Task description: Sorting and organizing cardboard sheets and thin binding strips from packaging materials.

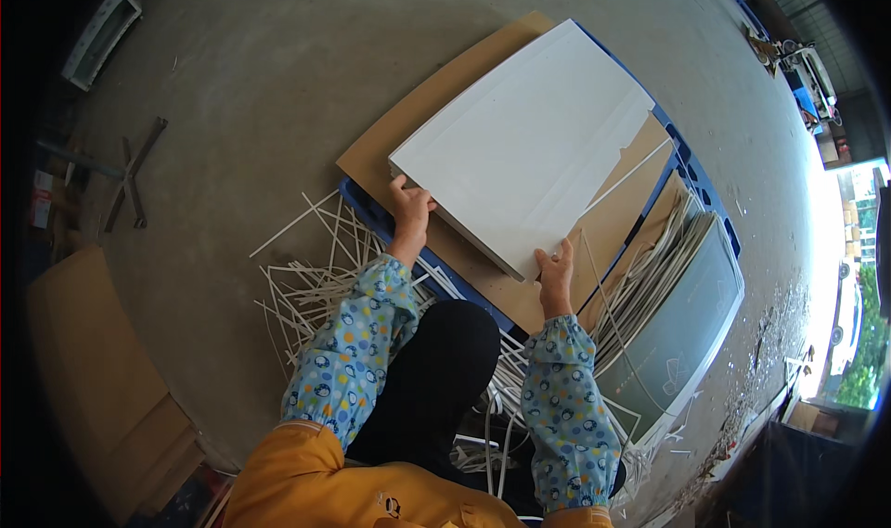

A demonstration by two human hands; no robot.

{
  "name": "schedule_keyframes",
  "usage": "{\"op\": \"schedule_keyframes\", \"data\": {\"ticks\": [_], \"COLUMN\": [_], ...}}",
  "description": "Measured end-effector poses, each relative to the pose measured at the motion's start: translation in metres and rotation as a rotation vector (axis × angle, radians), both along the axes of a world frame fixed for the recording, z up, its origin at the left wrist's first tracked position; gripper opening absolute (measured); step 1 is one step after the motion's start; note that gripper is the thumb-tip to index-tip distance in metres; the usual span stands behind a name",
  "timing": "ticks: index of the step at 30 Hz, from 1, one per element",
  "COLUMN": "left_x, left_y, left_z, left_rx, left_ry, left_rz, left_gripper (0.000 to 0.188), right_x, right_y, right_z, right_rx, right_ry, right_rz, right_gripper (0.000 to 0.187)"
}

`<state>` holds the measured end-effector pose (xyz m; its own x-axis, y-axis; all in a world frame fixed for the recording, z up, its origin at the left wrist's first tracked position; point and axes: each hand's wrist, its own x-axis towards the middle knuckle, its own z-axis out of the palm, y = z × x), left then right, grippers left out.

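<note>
A stack of flat white cardboard sheets (529,138) lies in front of me on brown cardboard (501,287), over a blue pallet (691,166). Its far right edge has small notches. My left hand (410,214) is closed on the near left edge, with its fingertips at the rim. At the near right corner, my right hand (557,273) holds the stack's edge, thumb and fingers around the corner. The undersides of both grips are hidden. Patterned blue sleeves cover my forearms.
Thin white strips (311,282) are heaped beside the pallet and around my legs. Right of the stack stand bundled grey-blue cardboard sheets (673,310). Brown cardboard (102,370) leans at the left, near a metal stand leg (130,175). Scraps litter the floor at right.
</note>
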<state>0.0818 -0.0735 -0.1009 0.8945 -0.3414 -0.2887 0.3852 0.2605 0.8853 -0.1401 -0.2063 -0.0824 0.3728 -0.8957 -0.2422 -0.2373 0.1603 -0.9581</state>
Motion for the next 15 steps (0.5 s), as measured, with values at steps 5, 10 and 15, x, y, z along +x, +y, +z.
{"op": "schedule_keyframes", "data": {"ticks": [5, 10, 15], "left_x": [0.049, 0.09, 0.076], "left_y": [0.006, 0.006, -0.002], "left_z": [-0.012, -0.025, -0.005], "left_rx": [0.829, 0.849, 0.678], "left_ry": [-0.773, -0.785, -0.679], "left_rz": [0.187, -0.045, -0.189], "left_gripper": [0.057, 0.052, 0.046], "right_x": [-0.01, -0.013, -0.001], "right_y": [0.013, 0.026, 0.035], "right_z": [-0.002, -0.036, -0.024], "right_rx": [-0.1, -0.257, -0.206], "right_ry": [0.255, 0.366, 0.399], "right_rz": [-0.02, 0.016, -0.054], "right_gripper": [0.059, 0.036, 0.032]}}
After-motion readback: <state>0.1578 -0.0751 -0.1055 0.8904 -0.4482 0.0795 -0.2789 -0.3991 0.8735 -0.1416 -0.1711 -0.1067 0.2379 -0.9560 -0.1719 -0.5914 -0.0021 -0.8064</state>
